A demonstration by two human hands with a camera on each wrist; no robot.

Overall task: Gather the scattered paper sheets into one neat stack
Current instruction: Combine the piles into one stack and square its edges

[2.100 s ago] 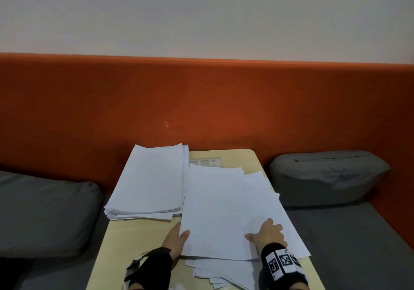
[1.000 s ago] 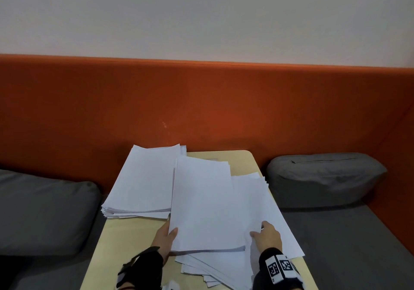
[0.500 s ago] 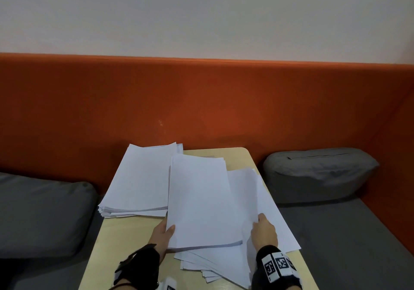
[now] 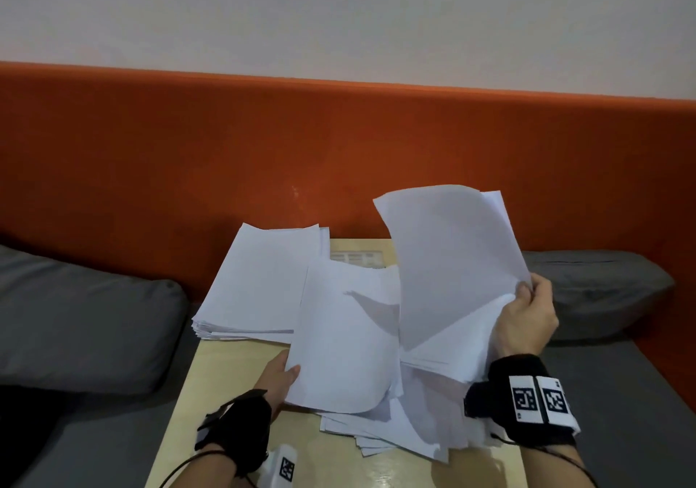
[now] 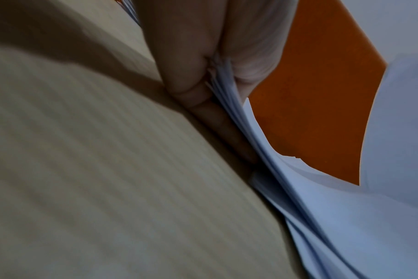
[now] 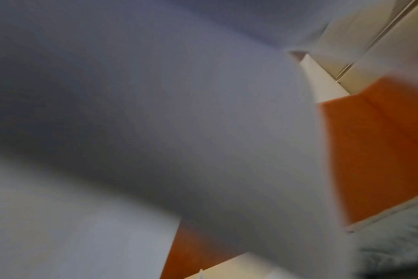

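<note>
Paper covers most of the pale wooden bench (image 4: pixel 226 386) in the head view: a squared stack (image 4: pixel 263 280) lies at the far left corner, long axis running away from the person, and a looser pile (image 4: pixel 395 427) sprawls fanned and askew at the near right. The left hand (image 4: pixel 278 374) pinches the near left corner of a small bundle (image 4: pixel 346 337), whose long axis also points away and whose near edge droops in a soft curve. The right hand (image 4: pixel 527 318), fingers curled round the paper's right edge, holds a sheaf (image 4: pixel 452 261) lifted and tilted nearly upright against the orange padded wall (image 4: pixel 339 148); half a second ago these sheets lay flat under that hand. Grey cushions (image 4: pixel 75 318) flank the bench on both sides. From the left wrist, thumb and fingers (image 5: pixel 186 79) clamp the thin layered edges of the bundle (image 5: pixel 334 217) just above the grained bench top (image 5: pixel 108 169). The right wrist view is blurred: smooth, curving white paper (image 6: pixel 155 113) fills it, with orange wall (image 6: pixel 370 141) showing beyond, and the fingers cannot be made out there.
</note>
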